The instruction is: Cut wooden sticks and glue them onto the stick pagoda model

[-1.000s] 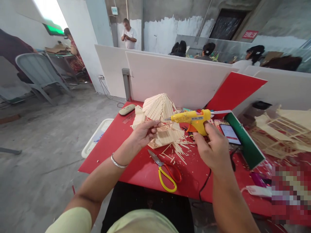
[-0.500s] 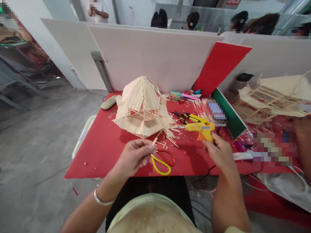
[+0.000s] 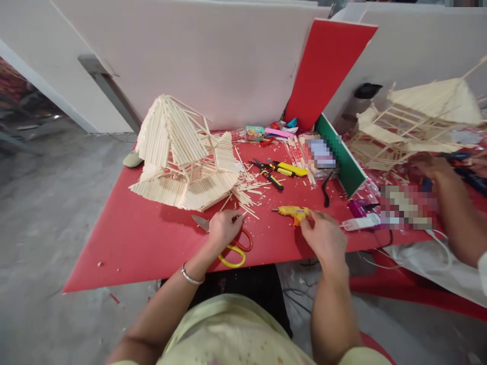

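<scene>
My left hand (image 3: 224,228) is closed in a pinch above the scissors (image 3: 235,256), which have one red and one yellow handle loop. A thin wooden stick is at its fingertips, mostly hidden by the fingers. My right hand (image 3: 325,235) grips the handle of a yellow glue gun (image 3: 292,210), its nozzle pointing left, low over the red tabletop. Beyond my left hand stands a model house (image 3: 186,167) of pale sticks with a peaked roof, partly open on its right side. Loose sticks (image 3: 249,190) lie beside it.
Pliers (image 3: 271,178) and a yellow utility knife (image 3: 289,169) lie behind the glue gun. A green board (image 3: 340,154) stands at the right, beyond it another stick model (image 3: 411,126) and another person's arm (image 3: 452,203). White panels (image 3: 190,56) rise behind the red table (image 3: 125,253).
The view has turned down and to the right. My right hand has lowered the glue gun towards the table. The model's right side shows more, and another person's arm reaches in at right.
</scene>
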The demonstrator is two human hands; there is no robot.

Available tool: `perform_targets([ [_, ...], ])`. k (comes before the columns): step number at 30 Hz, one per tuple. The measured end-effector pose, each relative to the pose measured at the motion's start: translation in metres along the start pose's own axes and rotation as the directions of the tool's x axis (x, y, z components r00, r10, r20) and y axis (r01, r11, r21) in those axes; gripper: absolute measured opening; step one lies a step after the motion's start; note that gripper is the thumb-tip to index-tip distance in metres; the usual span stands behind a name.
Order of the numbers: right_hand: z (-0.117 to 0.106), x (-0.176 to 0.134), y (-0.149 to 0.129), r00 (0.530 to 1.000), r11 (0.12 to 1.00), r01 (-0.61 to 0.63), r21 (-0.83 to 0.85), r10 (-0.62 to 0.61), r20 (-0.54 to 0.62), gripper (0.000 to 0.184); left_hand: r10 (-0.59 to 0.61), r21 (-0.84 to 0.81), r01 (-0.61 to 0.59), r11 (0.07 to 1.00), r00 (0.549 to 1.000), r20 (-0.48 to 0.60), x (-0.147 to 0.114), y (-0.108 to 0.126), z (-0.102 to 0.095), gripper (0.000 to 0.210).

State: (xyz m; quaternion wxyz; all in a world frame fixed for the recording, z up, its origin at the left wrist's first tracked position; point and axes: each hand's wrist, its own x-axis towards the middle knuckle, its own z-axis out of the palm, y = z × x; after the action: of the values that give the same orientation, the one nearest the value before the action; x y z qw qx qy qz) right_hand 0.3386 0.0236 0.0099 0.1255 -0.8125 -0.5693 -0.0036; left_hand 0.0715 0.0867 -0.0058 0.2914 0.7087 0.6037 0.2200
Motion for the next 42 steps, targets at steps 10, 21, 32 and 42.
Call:
perform_targets([
  [10,0.009,0.084,-0.078,0.893,0.912,0.410,-0.020,-0.397,0.213,0.030,-0.004,0.160,0.008,0.987,1.000,-0.027,0.016,0.001,0.013,0.022],
  [21,0.035,0.152,-0.112,0.809,0.828,0.548,-0.120,-0.487,0.329,0.036,-0.002,-0.018,0.001,1.000,0.998,-0.070,0.019,-0.010,0.009,0.023],
  [32,0.044,0.165,-0.124,0.717,0.752,0.651,-0.103,-0.566,0.406,0.028,0.062,-0.270,-0.076,0.960,0.996,-0.060,0.014,-0.014,0.009,0.022],
  [42,-0.017,0.093,-0.110,0.769,0.706,0.478,0.523,-0.624,0.139,0.040,-0.031,-0.686,0.004,0.728,0.999,-0.027,0.010,-0.008,0.006,0.034],
])
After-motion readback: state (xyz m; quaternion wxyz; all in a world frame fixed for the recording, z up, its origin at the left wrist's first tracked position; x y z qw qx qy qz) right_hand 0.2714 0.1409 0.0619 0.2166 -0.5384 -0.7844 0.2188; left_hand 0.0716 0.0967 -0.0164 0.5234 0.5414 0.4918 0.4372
